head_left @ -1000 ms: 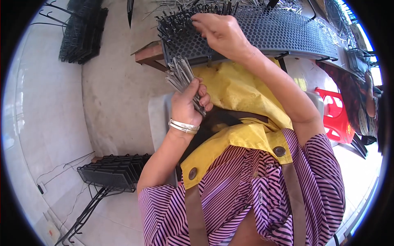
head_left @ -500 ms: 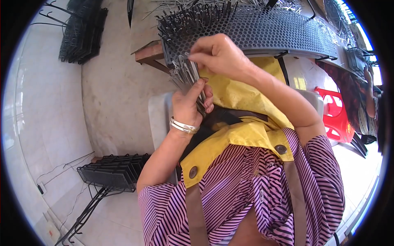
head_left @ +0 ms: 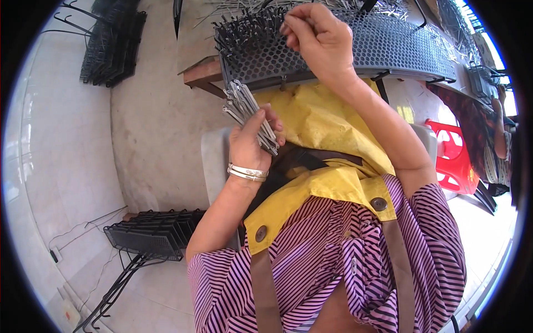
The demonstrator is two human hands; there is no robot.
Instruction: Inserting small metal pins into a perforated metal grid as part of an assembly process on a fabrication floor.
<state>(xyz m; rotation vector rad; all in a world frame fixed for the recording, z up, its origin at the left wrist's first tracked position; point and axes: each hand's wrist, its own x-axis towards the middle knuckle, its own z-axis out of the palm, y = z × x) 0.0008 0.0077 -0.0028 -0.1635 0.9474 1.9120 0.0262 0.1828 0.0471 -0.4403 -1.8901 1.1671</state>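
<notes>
On the perforated black tray, dark pieces crowd only the left end, most holes bare, while the left hand grips grey strips and the right hand curls above, contents unclear.

Downward fisheye view from head

A red plastic stool stands on the right, near another person's forearm. On the left, black racks stand stacked on the floor, long hooked rods jutting from them; farther up, another dark stack sits near the pale wall.
</notes>
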